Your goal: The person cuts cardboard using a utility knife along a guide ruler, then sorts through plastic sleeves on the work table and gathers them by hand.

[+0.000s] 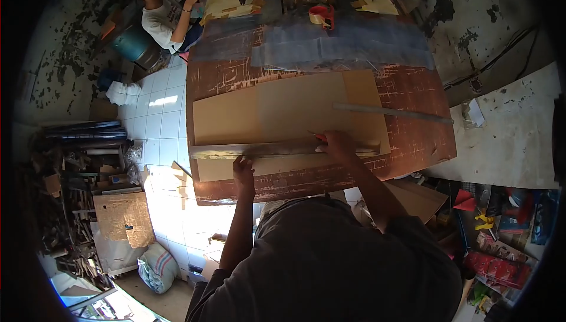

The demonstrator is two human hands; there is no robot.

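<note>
A long straight bar (277,149) lies across a flat sheet of brown cardboard (236,116) on the worn red-brown table (413,98). My left hand (243,172) touches the bar's near edge left of its middle, fingers bent and partly apart; whether it grips the edge is unclear. Toward the bar's right part, my right hand (336,145) is closed on a small red-handled tool (320,137), whose thin tip points left over the bar. A thin grey strip (395,111) rests on the cardboard's right side and reaches the table's right edge.
Grey plastic sheeting (342,51) and a red tape dispenser (321,17) are at the table's far side. A person (165,18) sits at the far left; another person's arm shows at the far right. A pale board (507,133) stands right; scrap piles flank the table.
</note>
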